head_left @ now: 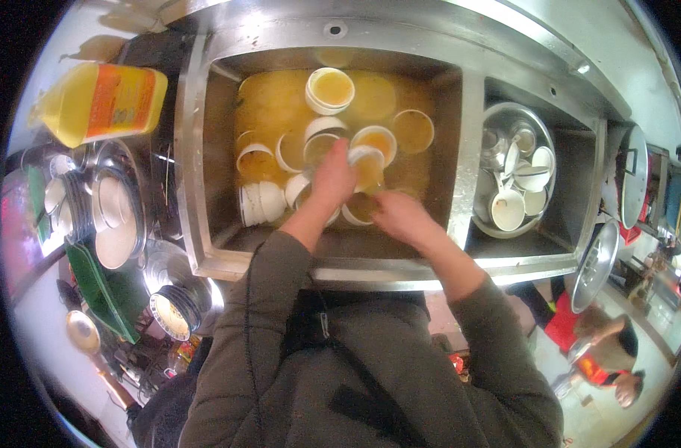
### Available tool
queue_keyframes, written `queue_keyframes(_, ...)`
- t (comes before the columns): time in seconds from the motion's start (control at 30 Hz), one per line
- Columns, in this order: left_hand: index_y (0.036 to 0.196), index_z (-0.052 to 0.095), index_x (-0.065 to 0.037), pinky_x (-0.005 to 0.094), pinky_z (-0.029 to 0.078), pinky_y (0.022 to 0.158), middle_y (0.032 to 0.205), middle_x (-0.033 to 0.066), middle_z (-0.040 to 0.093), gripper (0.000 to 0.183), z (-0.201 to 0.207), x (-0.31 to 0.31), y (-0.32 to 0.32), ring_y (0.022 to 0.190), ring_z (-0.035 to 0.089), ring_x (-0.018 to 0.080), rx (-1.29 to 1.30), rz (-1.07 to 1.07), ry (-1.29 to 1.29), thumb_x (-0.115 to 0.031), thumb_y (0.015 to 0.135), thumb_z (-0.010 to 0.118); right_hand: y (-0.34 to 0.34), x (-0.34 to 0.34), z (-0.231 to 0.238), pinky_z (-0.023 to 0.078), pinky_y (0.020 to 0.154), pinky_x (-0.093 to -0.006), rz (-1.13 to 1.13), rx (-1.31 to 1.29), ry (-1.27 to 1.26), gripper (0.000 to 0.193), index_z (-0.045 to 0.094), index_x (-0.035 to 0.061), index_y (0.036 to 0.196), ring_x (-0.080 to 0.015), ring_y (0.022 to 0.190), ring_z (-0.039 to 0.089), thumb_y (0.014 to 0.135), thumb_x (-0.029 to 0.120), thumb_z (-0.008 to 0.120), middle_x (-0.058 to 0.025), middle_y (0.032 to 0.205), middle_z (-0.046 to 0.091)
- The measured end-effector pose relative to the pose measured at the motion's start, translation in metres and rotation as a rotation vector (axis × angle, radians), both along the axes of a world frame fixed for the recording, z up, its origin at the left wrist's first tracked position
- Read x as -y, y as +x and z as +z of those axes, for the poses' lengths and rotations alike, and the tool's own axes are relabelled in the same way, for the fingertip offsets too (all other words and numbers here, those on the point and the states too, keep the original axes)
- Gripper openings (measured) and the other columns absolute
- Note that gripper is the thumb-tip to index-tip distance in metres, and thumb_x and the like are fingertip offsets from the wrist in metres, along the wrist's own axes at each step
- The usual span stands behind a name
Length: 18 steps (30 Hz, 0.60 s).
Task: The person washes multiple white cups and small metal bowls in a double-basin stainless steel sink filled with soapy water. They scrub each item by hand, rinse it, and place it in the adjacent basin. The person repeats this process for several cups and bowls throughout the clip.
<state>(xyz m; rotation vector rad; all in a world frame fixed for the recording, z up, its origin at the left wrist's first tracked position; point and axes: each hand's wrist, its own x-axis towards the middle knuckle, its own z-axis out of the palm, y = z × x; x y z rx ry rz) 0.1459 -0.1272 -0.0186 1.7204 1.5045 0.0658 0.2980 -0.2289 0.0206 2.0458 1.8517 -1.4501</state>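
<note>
Both my hands are over the left sink basin (pixel 445 142), among white bowls lying in cloudy yellow-orange water. My left hand (pixel 334 178) grips a white bowl (pixel 368 164) at its left side, the bowl tilted with its inside showing. My right hand (pixel 402 215) is closed just below that bowl's lower right side; motion blur hides what its fingers hold, if anything. A small stack of bowls (pixel 331 87) stands behind my hands. More bowls (pixel 262 203) lie tipped together at the front left, and one bowl (pixel 414 131) is half sunk at the right.
The right basin holds a round metal basin (pixel 547 175) with white bowls and spoons. A yellow jug (pixel 105 104) stands left of the sink, above stacked plates (pixel 115 216). A metal lid (pixel 596 265) is at the right edge. Another person (pixel 591 343) is at the lower right.
</note>
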Motion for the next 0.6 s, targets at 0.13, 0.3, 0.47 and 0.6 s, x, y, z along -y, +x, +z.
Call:
queue_keyframes(0.13,0.134,0.055,-0.002,0.0475,0.043,0.108,0.132,0.0254,0.058,0.052,0.001,-0.027,-0.06,0.126,0.054,0.0439,0.048,0.208,0.078,-0.012,0.084,0.062,-0.074,-0.032,-0.054,0.054,0.087,-0.0502,-0.036,0.075,0.31,0.038,0.06,0.0069,0.123,-0.0407,0.108,0.064,0.087,0.018,0.064,-0.0226,0.113,0.066)
queue_keyframes(0.3,0.132,0.057,-0.002,0.0459,0.044,0.106,0.128,0.0246,0.059,0.057,0.007,-0.049,-0.135,0.122,0.055,0.0423,-0.034,0.388,0.108,-0.024,0.081,0.071,-0.109,-0.06,-0.093,0.055,0.089,-0.0489,0.18,0.184,0.464,0.037,0.063,0.0071,0.121,-0.0397,0.113,0.061,0.085,0.017,0.067,-0.0195,0.12,0.062)
queue_keyframes(0.47,0.13,0.058,-0.001,0.046,0.044,0.104,0.125,0.0265,0.06,0.065,-0.001,-0.032,-0.157,0.119,0.057,0.0405,0.079,0.403,0.005,-0.04,0.082,0.077,-0.088,-0.083,-0.079,0.054,0.091,-0.0419,-0.207,-0.228,0.096,0.041,0.065,0.0069,0.125,-0.0362,0.111,0.064,0.084,0.011,0.064,-0.0204,0.122,0.064)
queue_keyframes(0.6,0.131,0.057,0.001,0.0435,0.048,0.099,0.121,0.0242,0.062,0.072,-0.002,-0.011,-0.137,0.113,0.062,0.0356,0.046,0.282,0.004,-0.047,0.083,0.078,-0.094,-0.068,-0.044,0.051,0.096,-0.0425,-0.821,-0.773,-0.196,0.051,0.059,0.0046,0.133,-0.035,0.115,0.063,0.083,0.015,0.064,-0.0211,0.127,0.064)
